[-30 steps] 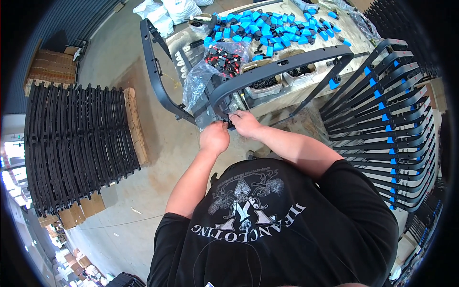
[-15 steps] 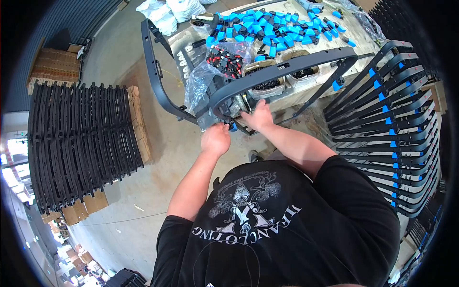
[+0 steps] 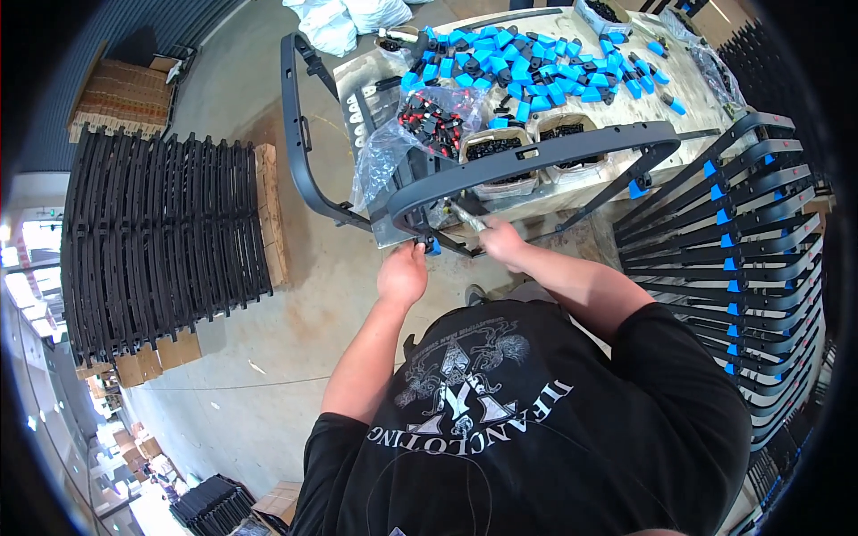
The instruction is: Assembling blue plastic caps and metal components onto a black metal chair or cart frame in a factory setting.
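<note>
A large black curved frame (image 3: 536, 159) rests across the near edge of the workbench (image 3: 617, 183), its rounded corner toward me. My left hand (image 3: 404, 272) is closed at the frame's lower edge, fingertips pinching beside a small black-and-blue fitting (image 3: 433, 246). What exactly they grip is partly hidden. Just right of it, my right hand (image 3: 502, 243) is wrapped around the pale handle of a hammer-like tool (image 3: 468, 216). The tool's far end lies by the frame's corner and is hard to make out.
Blue-and-black plastic parts (image 3: 545, 71) cover the bench's far half. Nearer are a plastic bag of red-and-black parts (image 3: 433, 121) and boxes of small black pieces (image 3: 496, 147). Frames with blue pieces (image 3: 733, 259) stand racked at right; stacked black frames (image 3: 165, 237) stand at left.
My right hand has drawn back slightly toward me, and the pale-handled tool now shows in it. My left hand stays at the fitting. The view has shifted a little.
</note>
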A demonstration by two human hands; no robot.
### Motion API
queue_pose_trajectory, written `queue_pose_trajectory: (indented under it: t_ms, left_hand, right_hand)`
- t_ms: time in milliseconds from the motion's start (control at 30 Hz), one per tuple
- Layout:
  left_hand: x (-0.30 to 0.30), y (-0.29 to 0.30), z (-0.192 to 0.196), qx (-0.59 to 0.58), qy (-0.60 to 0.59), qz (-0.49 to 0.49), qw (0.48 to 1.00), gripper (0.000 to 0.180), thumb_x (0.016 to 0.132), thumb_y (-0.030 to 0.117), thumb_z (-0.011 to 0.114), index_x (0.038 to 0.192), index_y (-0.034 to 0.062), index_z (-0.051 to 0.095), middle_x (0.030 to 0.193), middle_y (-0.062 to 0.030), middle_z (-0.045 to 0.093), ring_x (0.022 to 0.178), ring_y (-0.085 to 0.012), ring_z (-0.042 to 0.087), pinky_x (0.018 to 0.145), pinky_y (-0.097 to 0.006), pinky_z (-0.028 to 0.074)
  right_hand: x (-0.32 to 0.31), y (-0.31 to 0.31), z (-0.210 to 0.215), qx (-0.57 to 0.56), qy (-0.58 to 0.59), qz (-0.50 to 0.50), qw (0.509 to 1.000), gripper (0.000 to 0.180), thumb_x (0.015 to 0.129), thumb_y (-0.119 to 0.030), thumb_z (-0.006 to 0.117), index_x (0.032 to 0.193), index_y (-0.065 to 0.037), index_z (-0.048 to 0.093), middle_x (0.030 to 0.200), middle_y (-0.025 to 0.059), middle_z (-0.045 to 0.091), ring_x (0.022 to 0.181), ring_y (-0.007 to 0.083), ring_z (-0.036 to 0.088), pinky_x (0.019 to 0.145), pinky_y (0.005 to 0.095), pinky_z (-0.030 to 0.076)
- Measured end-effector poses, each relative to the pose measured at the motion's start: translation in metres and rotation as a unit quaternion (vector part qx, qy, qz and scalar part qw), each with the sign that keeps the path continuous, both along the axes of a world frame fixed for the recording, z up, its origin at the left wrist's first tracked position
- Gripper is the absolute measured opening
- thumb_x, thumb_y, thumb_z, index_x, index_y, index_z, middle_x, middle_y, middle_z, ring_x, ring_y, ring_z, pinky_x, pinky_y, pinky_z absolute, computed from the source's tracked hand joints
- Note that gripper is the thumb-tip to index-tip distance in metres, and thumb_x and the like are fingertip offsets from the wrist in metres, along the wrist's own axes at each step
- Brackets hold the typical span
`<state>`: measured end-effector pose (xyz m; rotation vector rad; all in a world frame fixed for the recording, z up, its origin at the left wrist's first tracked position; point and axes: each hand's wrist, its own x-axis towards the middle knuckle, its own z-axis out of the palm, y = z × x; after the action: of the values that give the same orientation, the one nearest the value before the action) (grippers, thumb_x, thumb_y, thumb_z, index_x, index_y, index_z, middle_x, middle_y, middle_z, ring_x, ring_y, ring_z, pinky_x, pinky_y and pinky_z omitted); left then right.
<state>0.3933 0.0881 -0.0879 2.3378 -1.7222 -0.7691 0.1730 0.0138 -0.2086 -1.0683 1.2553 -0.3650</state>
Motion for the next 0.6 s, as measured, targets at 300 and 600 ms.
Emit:
queue_pose_trajectory:
  t_ms: [300,600]
  left_hand:
    - [-0.054,0.042,-0.001,-0.105,0.588,0.136,0.79,0.056,0.104,0.013,0.057,0.151,-0.0042,0.033,0.121,-0.0124,0.063,0.108,-0.0188,0.063,0.098,-0.038,0.054]
    - [-0.047,0.059,-0.007,-0.196,0.568,0.112,0.792,0.042,0.109,0.014,0.043,0.147,-0.003,0.036,0.124,-0.0139,0.061,0.106,-0.0222,0.065,0.099,-0.04,0.054]
  right_hand:
    - [-0.043,0.028,0.114,-0.027,-0.071,0.219,0.973,0.027,0.101,-0.033,0.063,0.103,-0.006,0.06,0.075,-0.003,0.05,0.063,0.0072,0.046,0.055,0.0266,0.04]
    - [-0.04,0.054,0.121,-0.264,-0.061,0.187,0.944,0.029,0.097,-0.026,0.067,0.113,-0.002,0.064,0.096,0.0166,0.066,0.092,0.0272,0.065,0.087,0.0374,0.051]
